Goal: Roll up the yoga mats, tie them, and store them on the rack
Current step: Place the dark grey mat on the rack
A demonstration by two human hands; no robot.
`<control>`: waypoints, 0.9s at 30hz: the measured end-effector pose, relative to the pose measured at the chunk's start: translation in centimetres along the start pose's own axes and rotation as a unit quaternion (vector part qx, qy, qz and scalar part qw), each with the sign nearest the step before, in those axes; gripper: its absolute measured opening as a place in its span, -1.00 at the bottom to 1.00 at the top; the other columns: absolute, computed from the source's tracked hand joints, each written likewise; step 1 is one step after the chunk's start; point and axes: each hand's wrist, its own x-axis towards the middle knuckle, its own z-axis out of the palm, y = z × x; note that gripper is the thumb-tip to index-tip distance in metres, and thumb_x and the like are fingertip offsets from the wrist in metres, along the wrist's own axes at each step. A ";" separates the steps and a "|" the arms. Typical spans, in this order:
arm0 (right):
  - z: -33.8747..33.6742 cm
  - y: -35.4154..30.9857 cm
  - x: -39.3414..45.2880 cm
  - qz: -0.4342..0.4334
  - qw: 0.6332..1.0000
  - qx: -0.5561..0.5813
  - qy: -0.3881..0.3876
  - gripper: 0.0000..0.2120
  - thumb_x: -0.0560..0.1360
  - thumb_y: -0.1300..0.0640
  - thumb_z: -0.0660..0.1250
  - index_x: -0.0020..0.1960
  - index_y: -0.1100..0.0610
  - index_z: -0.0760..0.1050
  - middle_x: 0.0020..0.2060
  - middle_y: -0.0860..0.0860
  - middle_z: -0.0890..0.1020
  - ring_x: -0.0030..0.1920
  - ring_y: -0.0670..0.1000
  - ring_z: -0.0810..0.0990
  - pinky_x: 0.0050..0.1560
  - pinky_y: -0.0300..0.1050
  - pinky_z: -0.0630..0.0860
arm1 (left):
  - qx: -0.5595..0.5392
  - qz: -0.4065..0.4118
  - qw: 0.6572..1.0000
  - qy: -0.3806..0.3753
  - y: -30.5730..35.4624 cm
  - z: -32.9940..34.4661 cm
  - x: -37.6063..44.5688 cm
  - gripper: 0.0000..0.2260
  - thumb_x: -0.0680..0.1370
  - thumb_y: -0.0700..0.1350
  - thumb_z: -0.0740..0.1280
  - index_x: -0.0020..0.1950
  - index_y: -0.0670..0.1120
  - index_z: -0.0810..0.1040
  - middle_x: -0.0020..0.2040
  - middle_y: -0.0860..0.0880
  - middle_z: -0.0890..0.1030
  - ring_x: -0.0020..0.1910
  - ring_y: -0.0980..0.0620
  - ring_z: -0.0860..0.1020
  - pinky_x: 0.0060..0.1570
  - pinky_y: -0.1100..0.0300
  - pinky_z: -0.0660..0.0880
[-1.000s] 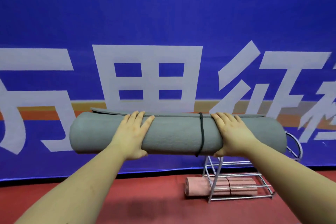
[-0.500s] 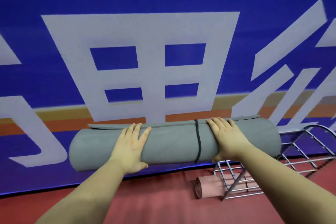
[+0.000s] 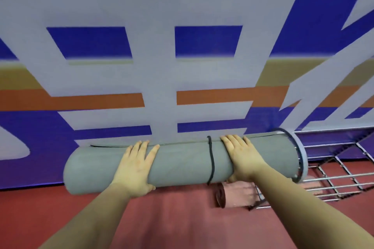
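Ahead of my hands I see the wire rack [image 3: 332, 180], low and off to the right of my right hand [image 3: 243, 155]. The grey rolled mat [image 3: 182, 163] lies crosswise in front of me, its long axis running left to right, its right end already at the rack's ring [image 3: 301, 153]. Both hands grasp it from above, left hand [image 3: 136, 168] wrapped round it left of the black tie [image 3: 211, 159], right hand just beyond. A pink rolled mat [image 3: 236, 195] lies below my right wrist.
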 end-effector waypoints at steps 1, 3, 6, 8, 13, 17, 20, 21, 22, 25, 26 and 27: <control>2.3 -0.2 0.8 -0.006 1.000 0.000 -0.004 0.16 0.21 -0.22 0.50 0.54 0.14 -0.09 0.49 0.05 0.11 0.50 0.07 0.06 0.50 0.07 -0.02 | -0.004 -0.006 1.000 -0.005 0.1 2.4 0.4 0.04 0.28 0.30 0.44 0.57 -0.02 -0.03 0.54 -0.19 0.07 0.51 -0.18 0.05 0.48 -0.02 -0.04; 6.8 -0.7 2.6 -0.016 1.000 -0.001 -0.015 0.18 0.21 -0.22 0.51 0.55 0.14 -0.13 0.51 0.05 0.07 0.51 0.07 0.02 0.51 0.06 -0.05 | 0.006 -0.019 1.000 -0.018 0.2 7.1 1.2 0.01 0.34 0.31 0.39 0.56 0.00 -0.13 0.55 -0.16 -0.02 0.53 -0.14 -0.03 0.48 0.02 -0.11; 13.8 -1.5 5.3 -0.027 1.000 -0.004 -0.013 0.18 0.20 -0.20 0.53 0.55 0.14 -0.10 0.50 0.06 0.09 0.51 0.08 0.04 0.50 0.06 -0.02 | 0.031 -0.036 0.998 -0.033 0.5 13.8 2.4 0.02 0.35 0.33 0.36 0.56 0.00 -0.18 0.56 -0.14 -0.07 0.53 -0.11 -0.06 0.48 0.03 -0.12; 18.1 -2.0 6.9 -0.032 0.999 -0.007 -0.004 0.18 0.18 -0.19 0.54 0.54 0.14 -0.08 0.48 0.05 0.13 0.50 0.07 0.07 0.49 0.06 0.01 | 0.039 -0.046 0.998 -0.035 0.7 18.1 3.2 0.03 0.34 0.33 0.37 0.56 0.00 -0.18 0.56 -0.15 -0.07 0.53 -0.12 -0.06 0.47 0.04 -0.11; 25.7 -2.2 9.5 -0.032 0.999 -0.014 0.002 0.19 0.18 -0.19 0.55 0.54 0.14 -0.09 0.49 0.05 0.11 0.51 0.08 0.05 0.50 0.07 0.00 | 0.032 -0.053 0.998 -0.023 1.7 26.1 5.1 0.04 0.33 0.33 0.40 0.56 -0.01 -0.15 0.55 -0.17 -0.03 0.53 -0.14 -0.03 0.47 0.04 -0.09; 28.0 -1.2 9.8 -0.030 0.999 0.003 0.017 0.19 0.15 -0.19 0.57 0.53 0.14 -0.05 0.48 0.04 0.15 0.49 0.07 0.08 0.49 0.05 0.01 | 0.040 -0.048 0.998 -0.012 2.8 28.3 6.2 0.04 0.33 0.34 0.38 0.56 -0.01 -0.16 0.56 -0.17 -0.02 0.53 -0.14 -0.02 0.47 0.04 -0.08; 28.4 0.0 9.1 -0.032 0.999 0.025 0.004 0.20 0.14 -0.17 0.58 0.53 0.14 -0.04 0.48 0.05 0.15 0.49 0.06 0.08 0.49 0.00 -0.01 | 0.038 -0.041 0.998 -0.017 3.8 28.2 6.2 0.05 0.31 0.35 0.39 0.56 -0.01 -0.15 0.56 -0.16 -0.01 0.53 -0.14 -0.01 0.47 0.03 -0.07; 28.5 0.4 8.8 -0.032 0.999 0.035 -0.001 0.21 0.14 -0.17 0.58 0.54 0.14 -0.04 0.49 0.04 0.14 0.50 0.06 0.07 0.49 -0.01 -0.02 | 0.039 -0.039 0.998 -0.018 4.3 28.0 6.2 0.05 0.31 0.35 0.38 0.56 -0.01 -0.15 0.56 -0.16 -0.01 0.53 -0.14 -0.01 0.47 0.04 -0.07; 28.7 0.8 8.6 -0.030 0.999 0.045 -0.006 0.21 0.13 -0.17 0.59 0.54 0.14 -0.05 0.50 0.04 0.13 0.51 0.05 0.06 0.49 -0.02 -0.04 | 0.042 -0.036 0.998 -0.021 4.6 27.8 6.3 0.05 0.31 0.35 0.38 0.56 -0.01 -0.15 0.56 -0.16 -0.02 0.53 -0.14 -0.01 0.48 0.04 -0.07; 29.8 2.0 8.2 -0.023 0.997 0.069 -0.019 0.22 0.14 -0.15 0.60 0.55 0.13 -0.06 0.51 0.03 0.12 0.52 0.04 0.04 0.49 -0.03 -0.06 | 0.052 -0.026 0.998 -0.027 5.9 27.9 6.9 0.06 0.32 0.36 0.38 0.56 0.00 -0.17 0.56 -0.16 -0.03 0.53 -0.13 -0.02 0.48 0.04 -0.08; 30.2 2.4 8.2 -0.021 0.997 0.074 -0.022 0.22 0.14 -0.14 0.60 0.55 0.13 -0.06 0.51 0.03 0.11 0.52 0.03 0.04 0.49 -0.03 -0.06 | 0.053 -0.023 0.998 -0.029 6.3 28.1 7.2 0.06 0.32 0.36 0.38 0.56 0.00 -0.18 0.56 -0.16 -0.03 0.53 -0.13 -0.02 0.49 0.04 -0.08; 30.6 2.9 8.1 -0.019 0.997 0.077 -0.024 0.22 0.14 -0.14 0.60 0.55 0.13 -0.06 0.51 0.03 0.11 0.52 0.03 0.03 0.50 -0.03 -0.06 | 0.053 -0.022 0.998 -0.029 6.8 28.2 7.5 0.06 0.31 0.36 0.37 0.56 0.00 -0.18 0.56 -0.15 -0.04 0.53 -0.13 -0.03 0.49 0.04 -0.08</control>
